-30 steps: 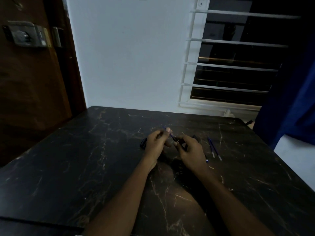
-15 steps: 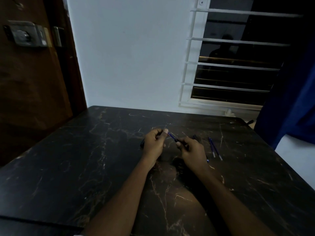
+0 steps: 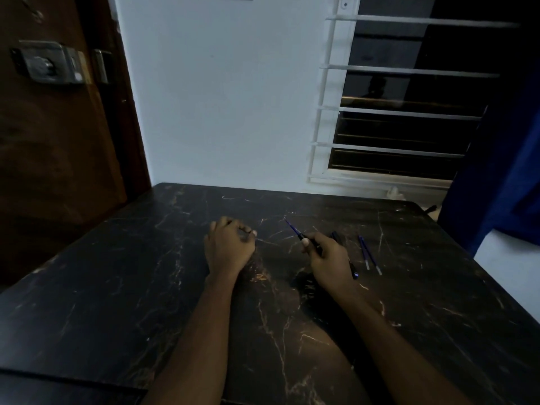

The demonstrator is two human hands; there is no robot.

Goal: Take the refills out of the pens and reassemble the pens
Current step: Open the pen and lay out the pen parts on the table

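Observation:
My right hand [image 3: 327, 258] grips a black pen body, and a thin blue refill [image 3: 292, 228] sticks out of it toward the far left. My left hand [image 3: 229, 247] is curled into a fist on the table, well left of the right one, with a small dark pen part [image 3: 245, 231] between its fingers. Most of that part is hidden. Two loose blue refills [image 3: 368, 255] lie side by side on the black marble table [image 3: 146, 287], right of my right hand. Another black pen [image 3: 352, 268] lies partly behind that hand.
The table's far edge meets a white wall, with a barred window [image 3: 394, 112] at the back right. A wooden door with a lock [image 3: 49, 65] stands at the left. A blue curtain [image 3: 502, 185] hangs past the table's right edge.
My hands, joined on the pen before, have pulled apart. The left one moved left with the dark part; the right one keeps the body with the refill now bare.

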